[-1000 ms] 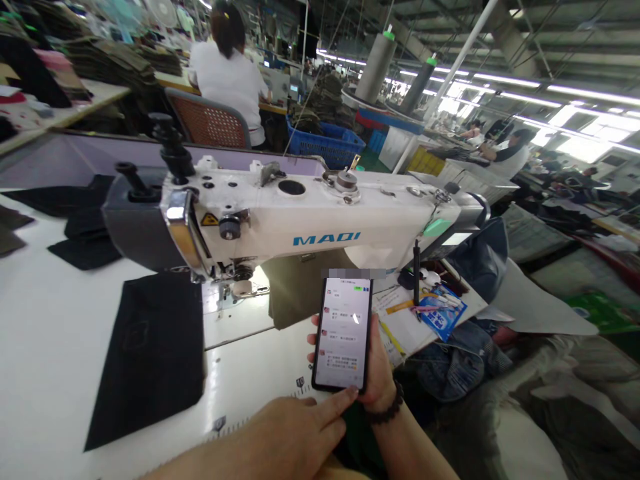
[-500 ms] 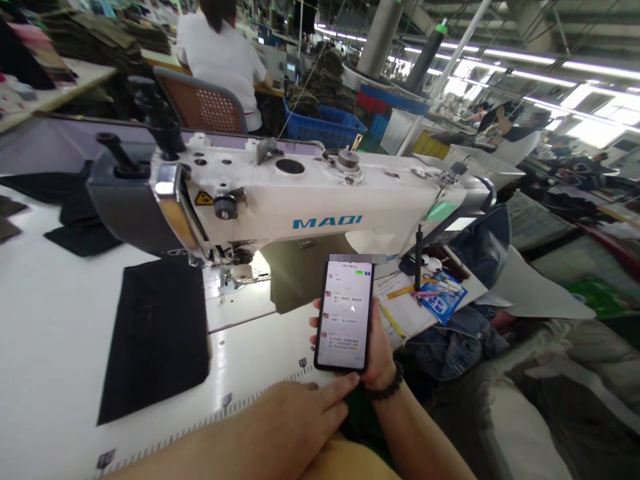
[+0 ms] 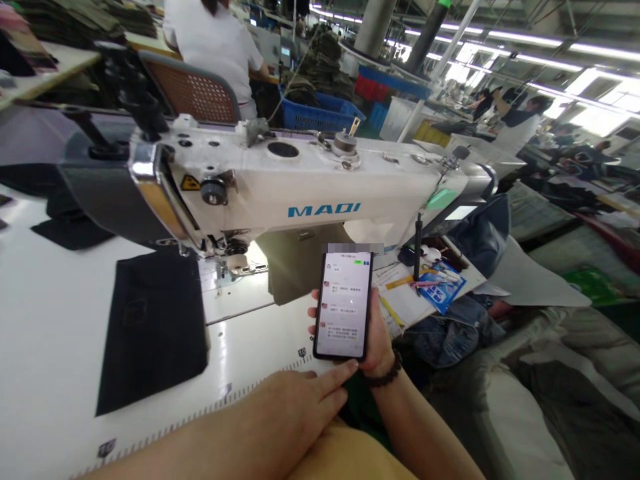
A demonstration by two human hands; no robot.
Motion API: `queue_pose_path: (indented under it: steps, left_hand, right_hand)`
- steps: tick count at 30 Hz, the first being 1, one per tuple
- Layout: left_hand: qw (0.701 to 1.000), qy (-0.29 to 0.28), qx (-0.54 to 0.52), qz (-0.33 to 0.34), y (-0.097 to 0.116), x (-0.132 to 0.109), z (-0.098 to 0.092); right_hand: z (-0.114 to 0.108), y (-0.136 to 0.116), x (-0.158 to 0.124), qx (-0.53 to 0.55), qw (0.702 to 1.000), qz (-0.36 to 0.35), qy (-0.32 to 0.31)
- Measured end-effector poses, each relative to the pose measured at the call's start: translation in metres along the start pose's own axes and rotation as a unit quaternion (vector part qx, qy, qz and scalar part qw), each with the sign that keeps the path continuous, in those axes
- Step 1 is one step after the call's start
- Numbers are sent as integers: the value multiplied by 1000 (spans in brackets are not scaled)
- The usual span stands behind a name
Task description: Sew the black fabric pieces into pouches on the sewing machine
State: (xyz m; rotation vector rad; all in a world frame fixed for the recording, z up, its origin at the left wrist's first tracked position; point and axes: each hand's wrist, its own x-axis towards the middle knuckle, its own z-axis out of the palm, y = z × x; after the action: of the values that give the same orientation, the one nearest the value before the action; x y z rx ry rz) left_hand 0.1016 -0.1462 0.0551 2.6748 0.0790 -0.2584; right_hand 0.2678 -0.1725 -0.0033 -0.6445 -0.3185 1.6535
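Observation:
My right hand (image 3: 379,345) is closed round a black phone (image 3: 345,303) and holds it upright over the table's front edge, its lit screen showing a chat. A dark bead bracelet (image 3: 385,377) sits on that wrist. My left hand (image 3: 295,401) rests low in front and holds nothing. Its index finger is stretched out, touching the bottom edge of the phone, and the other fingers are loosely curled. Behind the phone stands a white MAQI sewing machine (image 3: 320,193). A black fabric piece (image 3: 150,327) lies flat on the white table (image 3: 50,347), left of the needle.
More dark fabric pieces (image 3: 70,230) lie at the far left. Papers and a blue packet (image 3: 443,283) sit right of the machine, with denim (image 3: 450,333) heaped below. A person in white (image 3: 210,40) sits on a chair (image 3: 193,93) behind, near a blue basket (image 3: 320,113).
The view has shifted, so everything sits a little higher and further left in the picture. Both hands keep their hold and pose, with the left index finger still at the phone's lower edge.

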Motion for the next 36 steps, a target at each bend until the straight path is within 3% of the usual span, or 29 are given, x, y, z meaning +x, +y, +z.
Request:
queue_pose_path:
  steps: [5, 16, 23, 32, 36]
  left_hand:
    - [1000, 8, -5, -10, -1, 1, -2]
    - [997, -65, 42, -11, 0, 9, -9]
    - [998, -53, 30, -6, -5, 13, -3]
    - [999, 10, 31, -5, -4, 5, -9]
    - [994, 98, 34, 28, -19, 6, 0]
  right_hand:
    - [-1, -1, 0, 2, 1000, -3, -14]
    - [-4, 0, 1, 1, 1000, 2, -9]
    - [-4, 1, 1, -4, 1000, 7, 4]
    - [-6, 3, 1, -16, 999, 26, -16]
    - [-1, 2, 0, -2, 1000, 15, -13]
